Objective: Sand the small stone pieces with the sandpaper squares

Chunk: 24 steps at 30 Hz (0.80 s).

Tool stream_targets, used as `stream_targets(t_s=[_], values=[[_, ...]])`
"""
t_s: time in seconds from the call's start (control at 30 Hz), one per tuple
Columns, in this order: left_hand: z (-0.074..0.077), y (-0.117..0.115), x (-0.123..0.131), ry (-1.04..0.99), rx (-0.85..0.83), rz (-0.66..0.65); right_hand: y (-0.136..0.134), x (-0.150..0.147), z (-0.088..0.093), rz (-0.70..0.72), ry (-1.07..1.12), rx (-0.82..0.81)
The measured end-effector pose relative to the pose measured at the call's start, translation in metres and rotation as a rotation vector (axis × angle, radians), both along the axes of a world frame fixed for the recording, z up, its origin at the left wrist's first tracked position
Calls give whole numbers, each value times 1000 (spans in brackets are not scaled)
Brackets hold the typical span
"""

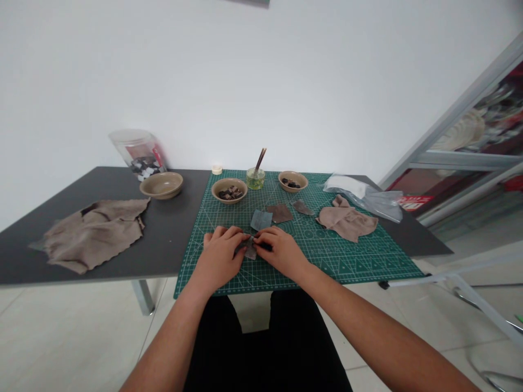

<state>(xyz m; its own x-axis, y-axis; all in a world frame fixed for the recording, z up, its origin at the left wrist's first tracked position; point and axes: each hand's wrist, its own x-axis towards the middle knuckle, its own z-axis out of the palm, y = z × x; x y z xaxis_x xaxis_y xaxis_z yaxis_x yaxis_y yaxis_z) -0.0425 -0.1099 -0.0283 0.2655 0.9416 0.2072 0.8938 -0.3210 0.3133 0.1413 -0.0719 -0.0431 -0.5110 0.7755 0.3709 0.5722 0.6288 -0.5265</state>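
Both my hands rest on the green cutting mat (351,256) near its front edge. My left hand (220,256) and my right hand (280,253) meet fingertip to fingertip, pinching a small grey scrap of fabric (250,249) between them. The fingers of both are curled and pressed on the scrap. Just beyond them lie a blue-grey fabric piece (261,219), a brown piece (280,213) and a smaller dark piece (302,207).
At the back of the mat stand two bowls with dark bits (229,190) (292,181) and a small glass with sticks (255,177). A tan cloth (347,220) and plastic bag (363,196) lie right. On the dark table left: an empty bowl (161,185), a jar (139,153), a large tan cloth (92,231).
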Motion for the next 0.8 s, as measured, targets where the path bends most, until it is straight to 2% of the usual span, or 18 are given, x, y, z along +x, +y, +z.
stream_targets(t_s=[0.23, 0.4, 0.57, 0.7, 0.8], values=[[2, -1, 1, -19, -21, 8, -2, 3, 0, 37, 9, 6], [3, -2, 2, 7, -27, 12, -6, -4, -1, -45, -20, 34], [3, -2, 2, 20, -26, 21, -9, -5, 1, 64, -13, 42], [3, -2, 3, 19, -19, 19, -7, -6, 0, -12, -14, 39], [3, -2, 3, 25, -18, 24, -7, -6, 0, 40, -22, 31]])
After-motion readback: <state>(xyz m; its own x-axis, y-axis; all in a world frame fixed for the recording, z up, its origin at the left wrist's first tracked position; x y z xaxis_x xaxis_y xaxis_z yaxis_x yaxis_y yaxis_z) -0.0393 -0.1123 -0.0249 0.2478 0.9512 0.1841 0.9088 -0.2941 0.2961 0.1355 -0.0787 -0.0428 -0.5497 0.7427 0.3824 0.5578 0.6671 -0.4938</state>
